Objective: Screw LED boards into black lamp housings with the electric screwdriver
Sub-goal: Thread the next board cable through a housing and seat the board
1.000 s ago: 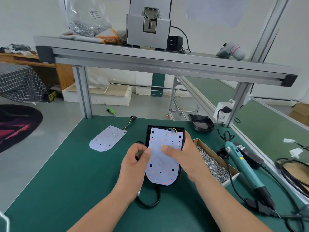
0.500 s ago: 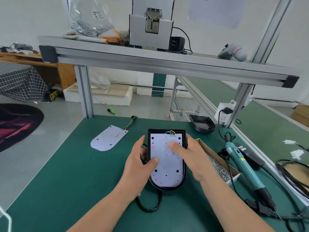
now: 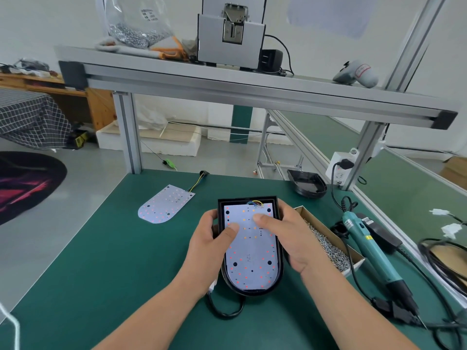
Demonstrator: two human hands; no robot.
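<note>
The black lamp housing [image 3: 252, 293] is held flat on the bench [image 3: 113, 261], near middle, gripped on both sides by the left hand [image 3: 209, 245] and right hand [image 3: 290, 239], with thumbs pressed on the LED board [image 3: 250, 261] inside. The fingers are mostly hidden behind its walls.

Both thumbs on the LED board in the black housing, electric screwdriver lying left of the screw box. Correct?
No. In the head view the electric screwdriver lies right of the screw box, not left. The rest holds: the left hand and right hand grip the black housing, thumbs on the LED board.
</note>
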